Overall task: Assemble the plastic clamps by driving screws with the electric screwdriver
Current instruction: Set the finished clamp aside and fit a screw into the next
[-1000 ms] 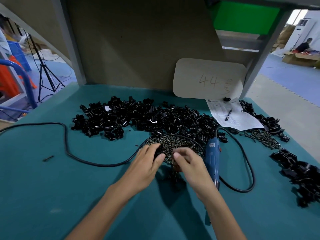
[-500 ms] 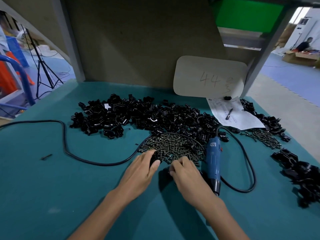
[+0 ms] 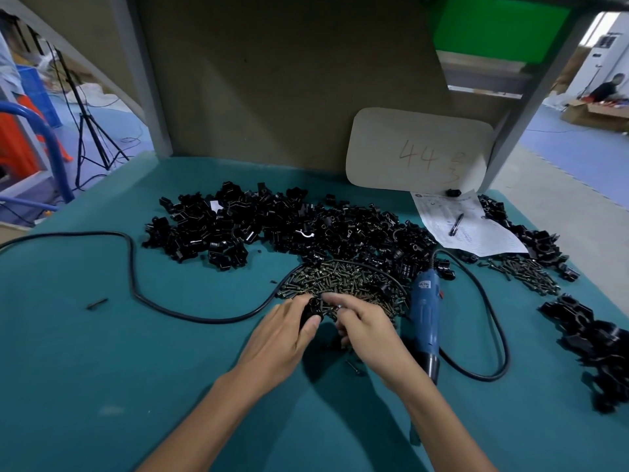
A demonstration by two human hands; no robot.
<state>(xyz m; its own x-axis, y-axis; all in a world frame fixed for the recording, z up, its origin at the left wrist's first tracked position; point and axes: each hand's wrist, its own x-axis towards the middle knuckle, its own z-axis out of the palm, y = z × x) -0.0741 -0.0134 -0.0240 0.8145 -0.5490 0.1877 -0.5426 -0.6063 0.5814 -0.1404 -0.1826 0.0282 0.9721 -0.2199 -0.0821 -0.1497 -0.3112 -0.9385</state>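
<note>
Black clamp (image 3: 311,310) in left hand (image 3: 282,338)

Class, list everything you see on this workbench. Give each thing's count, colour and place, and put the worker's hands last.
table: one, teal, under everything
big clamp heap: one, black, back centre
small clamp heap: one, black, near right edge
screw heap: one, dark brass, centre
second screw heap: one, dark brass, right
screwdriver: one, blue, lying right of the hands
cable: one, black, runs from the left edge to the screwdriver
paper: one sheet, white, back right
pen: one, dark, on the paper
card: one, pale, marked 44, against the back wall
left hand: holds one black clamp
right hand: fingers curled at the screw heap, contents unclear
</note>
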